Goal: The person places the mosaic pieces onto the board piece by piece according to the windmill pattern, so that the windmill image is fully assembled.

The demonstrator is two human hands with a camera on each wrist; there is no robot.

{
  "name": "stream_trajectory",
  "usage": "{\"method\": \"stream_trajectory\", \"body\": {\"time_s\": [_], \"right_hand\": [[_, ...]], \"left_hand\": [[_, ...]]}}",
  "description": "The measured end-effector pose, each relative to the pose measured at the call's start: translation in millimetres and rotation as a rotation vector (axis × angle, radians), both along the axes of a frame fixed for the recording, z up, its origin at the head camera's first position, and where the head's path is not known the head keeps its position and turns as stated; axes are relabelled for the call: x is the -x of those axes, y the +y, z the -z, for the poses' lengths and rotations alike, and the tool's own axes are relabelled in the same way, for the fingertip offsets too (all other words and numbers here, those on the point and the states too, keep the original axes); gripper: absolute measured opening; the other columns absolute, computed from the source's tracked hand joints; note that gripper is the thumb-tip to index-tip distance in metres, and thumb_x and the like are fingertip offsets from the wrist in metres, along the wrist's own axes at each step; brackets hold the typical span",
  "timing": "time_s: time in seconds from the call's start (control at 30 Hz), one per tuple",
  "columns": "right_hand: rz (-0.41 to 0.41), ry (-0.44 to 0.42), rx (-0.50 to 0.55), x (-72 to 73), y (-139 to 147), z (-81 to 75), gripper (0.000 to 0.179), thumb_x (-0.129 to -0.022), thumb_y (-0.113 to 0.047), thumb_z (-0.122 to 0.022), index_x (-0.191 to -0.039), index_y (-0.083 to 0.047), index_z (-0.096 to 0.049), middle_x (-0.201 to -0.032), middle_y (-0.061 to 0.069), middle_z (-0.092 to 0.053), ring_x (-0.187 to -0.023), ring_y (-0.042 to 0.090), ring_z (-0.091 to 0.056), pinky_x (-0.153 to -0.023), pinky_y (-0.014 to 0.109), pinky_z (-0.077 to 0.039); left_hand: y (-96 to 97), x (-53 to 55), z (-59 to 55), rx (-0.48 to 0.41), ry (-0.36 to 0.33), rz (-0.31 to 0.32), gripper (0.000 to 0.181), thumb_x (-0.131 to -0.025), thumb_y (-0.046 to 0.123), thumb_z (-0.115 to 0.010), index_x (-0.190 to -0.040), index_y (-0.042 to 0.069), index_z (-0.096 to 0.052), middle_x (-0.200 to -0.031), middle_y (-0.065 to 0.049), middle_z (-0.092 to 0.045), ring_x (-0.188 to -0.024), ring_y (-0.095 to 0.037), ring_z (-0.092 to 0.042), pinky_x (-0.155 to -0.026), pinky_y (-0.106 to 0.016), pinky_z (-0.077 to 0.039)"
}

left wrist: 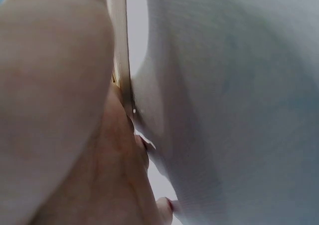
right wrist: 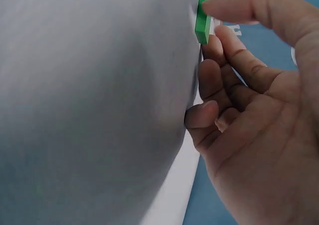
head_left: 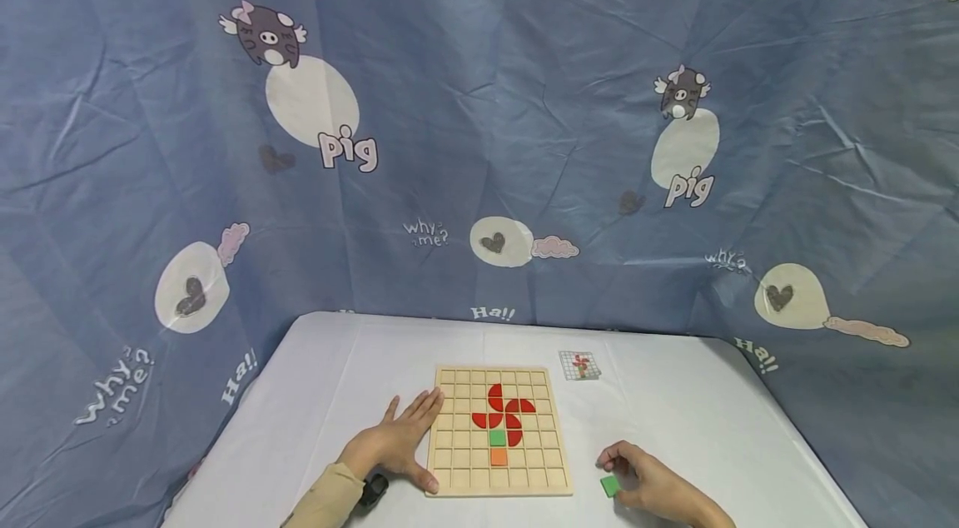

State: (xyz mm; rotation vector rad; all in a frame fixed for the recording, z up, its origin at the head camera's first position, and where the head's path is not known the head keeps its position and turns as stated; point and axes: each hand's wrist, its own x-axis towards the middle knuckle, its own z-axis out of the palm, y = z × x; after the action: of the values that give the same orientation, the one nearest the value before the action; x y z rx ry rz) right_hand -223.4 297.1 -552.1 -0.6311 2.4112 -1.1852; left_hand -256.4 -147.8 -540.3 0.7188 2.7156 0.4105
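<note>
A square wooden grid board (head_left: 442,481) lies on the table. On it, several red quarter-round pieces (head_left: 514,436) form a pinwheel, with a green square (head_left: 498,437) and an orange square (head_left: 499,456) in a column below. My left hand (head_left: 397,440) rests spread along the board's left edge, its thumb at the near left corner; the left wrist view shows the board's side (left wrist: 121,40) beside the palm. Right of the board, a loose green tile (right wrist: 203,18) lies on the table. My right hand (head_left: 652,485) is over it, thumb tip at the tile, other fingers loosely bent and apart from it.
A small printed card (head_left: 580,366) with a pinwheel pattern on a grid lies beyond the board's far right corner. The white tablecloth (head_left: 674,395) covers the table. A blue patterned curtain (head_left: 449,95) hangs behind and at both sides. A dark band (head_left: 373,490) circles the left wrist.
</note>
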Motion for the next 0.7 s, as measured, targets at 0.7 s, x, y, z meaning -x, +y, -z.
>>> {"method": "stream_trajectory", "body": {"time_s": [0.7], "right_hand": [[0.132, 0.127, -0.159, 2.7, -13, -3.9, 0.028, -0.072, -0.009, -0.076, -0.096, -0.012, -0.062, -0.09, -0.005, -0.06, -0.076, 0.002, -0.048, -0.064, 0.02, -0.044]], "left_hand": [[0.6, -0.1, 0.6, 0.006, 0.01, -0.004, 0.139, -0.053, 0.071, -0.078, -0.155, 0.006, -0.008, -0.163, -0.012, -0.007, -0.15, -0.032, -0.009, -0.117, -0.065, -0.002]]}}
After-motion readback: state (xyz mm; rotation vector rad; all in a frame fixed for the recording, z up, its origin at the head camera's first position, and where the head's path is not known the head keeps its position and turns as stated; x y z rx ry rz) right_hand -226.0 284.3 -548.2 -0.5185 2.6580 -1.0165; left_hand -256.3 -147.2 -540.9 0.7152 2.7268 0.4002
